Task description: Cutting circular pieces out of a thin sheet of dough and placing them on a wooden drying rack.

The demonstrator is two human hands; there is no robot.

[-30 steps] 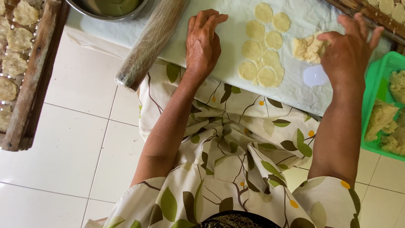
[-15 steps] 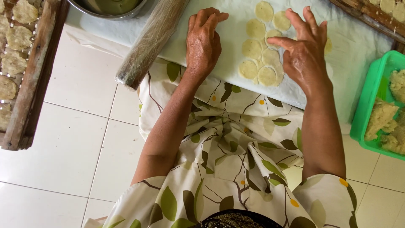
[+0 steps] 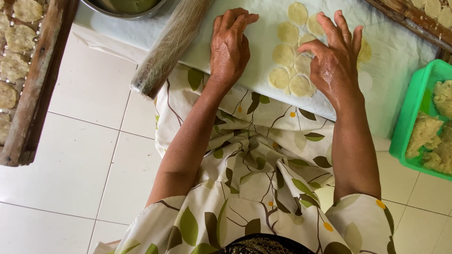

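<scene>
We note the right hand has come back from the far edge and now hovers, fingers spread and empty, over the dough rounds on the white sheet. The left hand stays flat, fingers together, beside them.

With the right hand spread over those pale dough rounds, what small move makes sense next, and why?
Probably lowering the right hand to pinch up the nearest of the dough rounds. Its fingers hang spread just above them, holding nothing, while the left hand lies flat on the white sheet, steadying it.
</scene>
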